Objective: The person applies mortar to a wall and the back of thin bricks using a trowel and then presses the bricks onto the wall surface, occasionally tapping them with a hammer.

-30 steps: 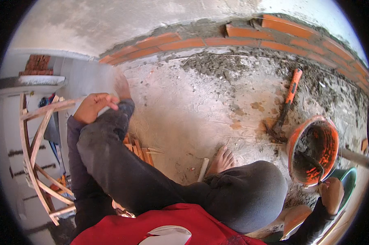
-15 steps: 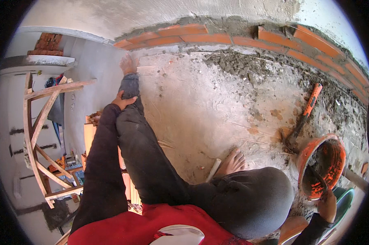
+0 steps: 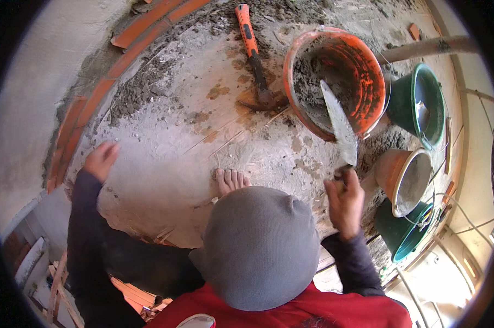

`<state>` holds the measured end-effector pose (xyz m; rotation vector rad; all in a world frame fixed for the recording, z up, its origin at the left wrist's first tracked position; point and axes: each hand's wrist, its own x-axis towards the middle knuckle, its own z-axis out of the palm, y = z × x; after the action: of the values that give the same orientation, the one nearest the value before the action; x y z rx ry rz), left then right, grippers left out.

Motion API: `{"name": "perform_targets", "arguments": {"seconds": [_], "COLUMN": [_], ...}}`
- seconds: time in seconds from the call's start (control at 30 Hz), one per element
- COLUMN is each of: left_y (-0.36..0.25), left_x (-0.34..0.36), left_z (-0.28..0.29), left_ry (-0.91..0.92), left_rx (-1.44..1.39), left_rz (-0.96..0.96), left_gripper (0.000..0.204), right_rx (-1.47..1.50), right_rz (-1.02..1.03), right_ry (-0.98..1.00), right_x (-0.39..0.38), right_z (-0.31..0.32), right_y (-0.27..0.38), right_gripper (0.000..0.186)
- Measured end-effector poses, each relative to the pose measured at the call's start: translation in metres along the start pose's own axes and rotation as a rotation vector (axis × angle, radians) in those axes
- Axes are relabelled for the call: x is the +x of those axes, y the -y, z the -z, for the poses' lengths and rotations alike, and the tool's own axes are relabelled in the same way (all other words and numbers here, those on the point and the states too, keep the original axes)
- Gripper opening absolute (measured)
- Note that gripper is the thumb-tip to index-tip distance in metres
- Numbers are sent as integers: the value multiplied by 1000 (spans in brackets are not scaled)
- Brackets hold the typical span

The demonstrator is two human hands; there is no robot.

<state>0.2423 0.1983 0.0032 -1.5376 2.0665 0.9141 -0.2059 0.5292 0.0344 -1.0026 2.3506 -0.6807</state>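
Observation:
My right hand (image 3: 346, 206) is closed round the handle of a trowel (image 3: 340, 121). The grey blade points up and slightly left, across the near rim of an orange bucket (image 3: 371, 82). Grey mortar (image 3: 319, 71) coats the bottom and sides inside that bucket. Off to the left, my left hand (image 3: 101, 160) hovers over the floor near the low brick course (image 3: 88, 101), fingers stretched out and holding nothing. Left of the bucket a hammer (image 3: 252, 54) with an orange and black handle lies on the floor, its head toward me.
Two green buckets (image 3: 393, 95) (image 3: 386, 229) and a smaller orange bucket (image 3: 386, 177) stand at the right. A pole (image 3: 427, 48) lies behind them. Mortar crumbs (image 3: 135, 95) litter the floor along the bricks. My bare foot (image 3: 230, 179) and bent knee are in the middle.
My view has swung right toward the buckets. My left hand has left my lower leg and reaches out over the floor. My right hand has lifted the trowel partly out of the orange bucket.

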Motion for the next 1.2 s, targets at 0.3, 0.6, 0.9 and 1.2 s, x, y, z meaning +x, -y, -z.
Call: {"name": "perform_targets", "arguments": {"seconds": [0.3,0.6,0.9,1.2], "left_y": [-346,-334,-150,132], "left_x": [92,132,65,-116], "left_z": [-82,-101,-51,88], "left_ry": [320,175,51,287], "left_rx": [-1054,-929,-453,351], "left_rz": [-239,-338,-224,87], "left_gripper": [77,67,47,50], "right_rx": [-61,876,1196,814], "right_rz": [81,-313,-266,-305], "right_ry": [-246,81,419,603], "right_x": [-30,-155,-15,5], "right_z": [-102,-94,-86,-108], "right_y": [-91,-182,-83,-78], "right_gripper": [18,31,37,27]}}
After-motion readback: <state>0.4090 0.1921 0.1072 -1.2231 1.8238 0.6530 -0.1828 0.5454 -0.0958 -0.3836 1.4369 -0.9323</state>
